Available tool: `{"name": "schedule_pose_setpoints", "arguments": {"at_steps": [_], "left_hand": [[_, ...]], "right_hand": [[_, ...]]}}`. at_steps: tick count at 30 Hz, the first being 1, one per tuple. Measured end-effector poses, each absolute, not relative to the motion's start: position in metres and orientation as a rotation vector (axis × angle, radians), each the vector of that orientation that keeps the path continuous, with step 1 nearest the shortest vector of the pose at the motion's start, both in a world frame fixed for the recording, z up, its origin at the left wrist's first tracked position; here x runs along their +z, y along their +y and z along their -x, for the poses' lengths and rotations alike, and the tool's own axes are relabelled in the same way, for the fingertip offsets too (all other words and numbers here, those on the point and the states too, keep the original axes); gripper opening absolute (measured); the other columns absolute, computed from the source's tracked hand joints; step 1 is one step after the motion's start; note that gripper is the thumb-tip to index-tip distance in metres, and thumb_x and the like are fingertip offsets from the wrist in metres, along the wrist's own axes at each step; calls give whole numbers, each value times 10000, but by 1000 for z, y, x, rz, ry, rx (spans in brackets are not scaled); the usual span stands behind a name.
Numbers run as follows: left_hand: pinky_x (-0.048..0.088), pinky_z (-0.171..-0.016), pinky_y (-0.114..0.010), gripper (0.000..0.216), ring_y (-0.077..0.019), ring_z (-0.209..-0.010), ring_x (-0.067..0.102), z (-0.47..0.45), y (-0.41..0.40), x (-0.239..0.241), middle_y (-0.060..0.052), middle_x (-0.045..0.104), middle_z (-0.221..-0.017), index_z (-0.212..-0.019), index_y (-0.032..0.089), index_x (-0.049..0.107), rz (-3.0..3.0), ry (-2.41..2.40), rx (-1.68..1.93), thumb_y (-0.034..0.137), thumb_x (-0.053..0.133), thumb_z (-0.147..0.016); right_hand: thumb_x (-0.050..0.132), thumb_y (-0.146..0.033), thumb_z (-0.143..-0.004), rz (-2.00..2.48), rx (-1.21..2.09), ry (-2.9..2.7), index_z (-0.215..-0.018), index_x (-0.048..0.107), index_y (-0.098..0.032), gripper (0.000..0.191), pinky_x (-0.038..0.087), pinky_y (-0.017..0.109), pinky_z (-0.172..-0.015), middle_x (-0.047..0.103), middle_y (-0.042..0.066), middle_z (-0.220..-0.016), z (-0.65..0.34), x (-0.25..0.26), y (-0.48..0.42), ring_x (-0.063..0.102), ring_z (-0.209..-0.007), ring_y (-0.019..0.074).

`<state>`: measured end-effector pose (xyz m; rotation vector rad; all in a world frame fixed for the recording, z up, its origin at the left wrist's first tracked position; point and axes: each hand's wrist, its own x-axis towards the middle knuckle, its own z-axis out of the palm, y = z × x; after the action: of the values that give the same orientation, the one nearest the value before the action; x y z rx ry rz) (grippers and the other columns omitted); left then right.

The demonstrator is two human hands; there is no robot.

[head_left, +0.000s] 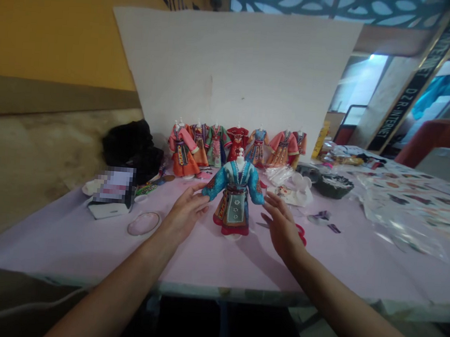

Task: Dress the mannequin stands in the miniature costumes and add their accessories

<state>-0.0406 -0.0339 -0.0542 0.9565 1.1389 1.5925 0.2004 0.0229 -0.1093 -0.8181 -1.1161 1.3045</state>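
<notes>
Both hands are at the doll (236,207), which stands upright near the middle of the counter (205,268), dressed in a blue top and a skirt with a red hem. The left hand (185,212) is partly open, thumb and fingers extended, fingertips at the end of the sleeve (215,183) on its side. The right hand (283,226) is likewise partly open, fingers reaching the end of the opposite sleeve (257,186). Whether either hand pinches the cloth cannot be told. Neither hand is clenched.

Edges: the counter's front edge runs below the doll, with bare pink covering between. Both forearms cross this edge.

Room: to the left of the left forearm lies a round hoop (128,227), with a white box (108,210) beyond it. Under and just beside the right hand are scissors (301,236) with red handles, partly hidden; clearance there is limited. Farther right, beyond small purple scraps (334,228), clear plastic (403,232) covers much of the surface. Behind the doll, a row of dressed dolls (238,144) stands before a white board (236,71), closing off the rear.
</notes>
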Motion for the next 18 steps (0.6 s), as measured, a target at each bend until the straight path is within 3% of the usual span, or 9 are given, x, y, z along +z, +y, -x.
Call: {"name": "schedule_pose_setpoints", "arguments": {"at_steps": [4, 8, 14, 18], "left_hand": [[449, -1023, -435, 458, -268, -1242, 550, 41, -32, -54, -79, 616, -1277, -1171, 247, 626, -1546, 1528, 1811, 363, 755, -747], [404, -1131, -499, 468, -288, -1308, 526, 35, -29, -41, -112, 612, -1325, -1266, 231, 581, -2261, 1709, 1769, 299, 708, -821], [515, -981, -473, 418, -281, -1121, 658, 21, -16, -30, -100, 692, -1210, -1266, 211, 568, -2421, 1780, 1635, 235, 655, -857], [537, -905, -407, 279, -236, -1004, 696, 21, -13, -34, -67, 725, -1087, -1152, 212, 600, -2355, 1715, 1782, 211, 629, -875]], "right_hand": [[730, -466, -841, 770, 1083, -1226, -1277, 609, -301, 482, 409, 499, -1124, 573, 73, -1434, -205, -102, 28, 523, -1336, 278], [714, -447, -875, 659, 1008, -1317, -1279, 615, -298, 442, 447, 495, -1109, 596, 71, -1404, -200, -88, 34, 541, -1322, 275], [685, -419, -906, 568, 999, -1379, -1253, 620, -301, 371, 550, 465, -966, 641, 78, -1337, -186, -73, 36, 617, -1228, 269], [692, -386, -902, 530, 974, -1382, -1225, 624, -291, 344, 557, 443, -954, 661, 71, -1264, -185, -62, 36, 635, -1167, 242]]}}
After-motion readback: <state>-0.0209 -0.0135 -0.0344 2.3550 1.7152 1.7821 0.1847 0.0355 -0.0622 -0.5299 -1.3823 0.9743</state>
